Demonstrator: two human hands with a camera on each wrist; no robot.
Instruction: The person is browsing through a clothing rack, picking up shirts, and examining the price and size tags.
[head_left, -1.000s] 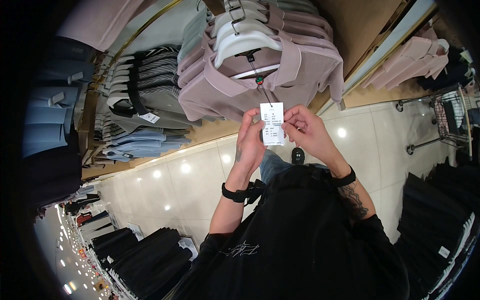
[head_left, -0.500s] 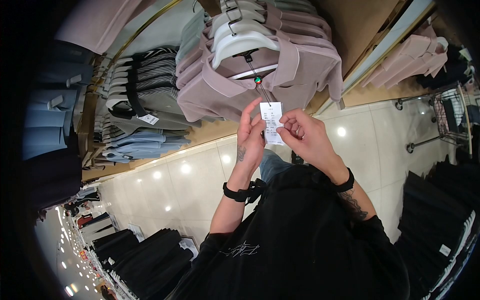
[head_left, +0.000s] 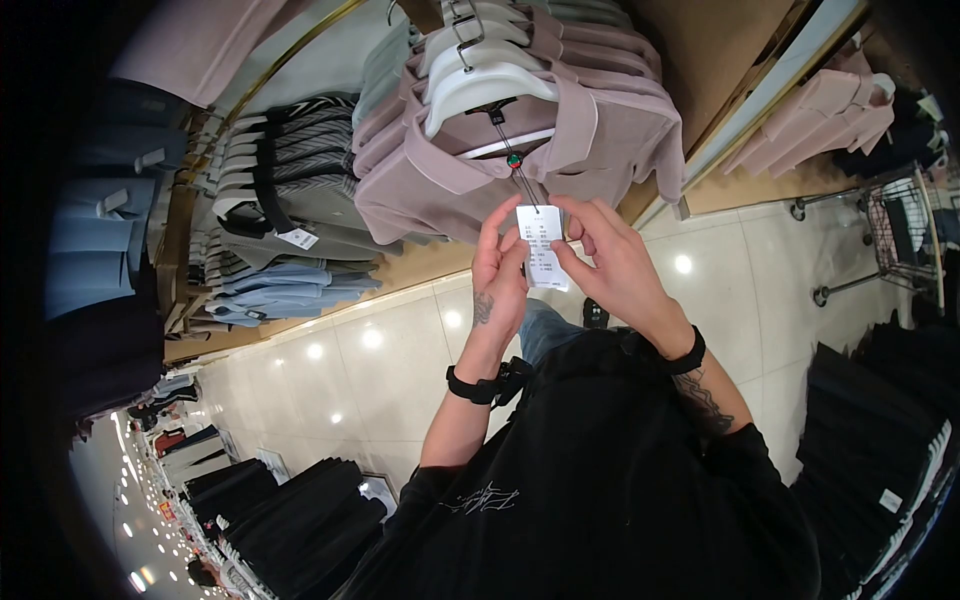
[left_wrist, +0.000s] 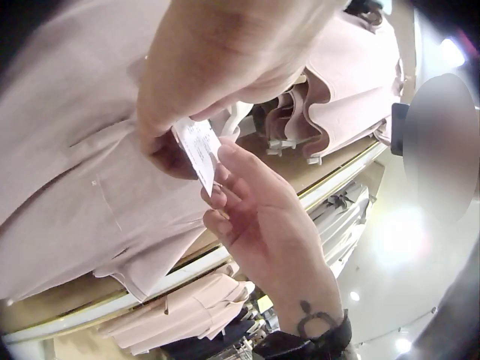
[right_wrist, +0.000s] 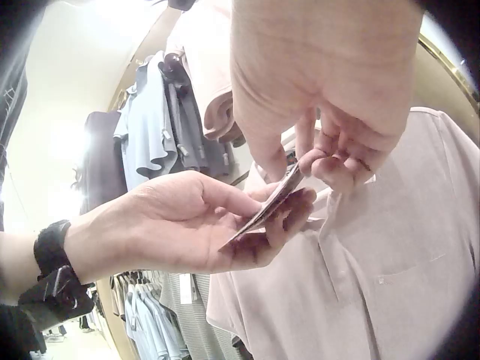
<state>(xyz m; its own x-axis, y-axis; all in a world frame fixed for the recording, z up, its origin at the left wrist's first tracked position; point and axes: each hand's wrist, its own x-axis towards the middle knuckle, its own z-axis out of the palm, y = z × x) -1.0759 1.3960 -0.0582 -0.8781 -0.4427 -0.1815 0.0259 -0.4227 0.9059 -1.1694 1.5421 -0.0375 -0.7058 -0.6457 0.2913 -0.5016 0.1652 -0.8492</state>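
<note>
A white printed tag (head_left: 541, 255) hangs on a dark cord from the collar of a mauve polo shirt (head_left: 450, 160) on a white hanger (head_left: 480, 95). My left hand (head_left: 499, 270) pinches the tag's left edge, thumb on its printed face. On the other side my right hand (head_left: 615, 262) has thumb and fingertips at the right edge. The right wrist view shows the tag (right_wrist: 271, 202) nearly edge-on between the left hand (right_wrist: 180, 221) and the right hand (right_wrist: 330, 90). From the left wrist, the tag (left_wrist: 198, 150) is partly covered by a hand.
Patterned dark shirts (head_left: 310, 140) and light blue garments (head_left: 290, 285) hang at the left. A wheeled cart (head_left: 900, 240) stands on the tiled floor at the right. Dark trousers (head_left: 300, 530) hang at the lower left, and more dark garments (head_left: 860, 450) at the lower right.
My right hand has shifted slightly up and left, its fingers now nearer the tag's top. The left hand stays at the left edge; tag and collar have moved slightly left.
</note>
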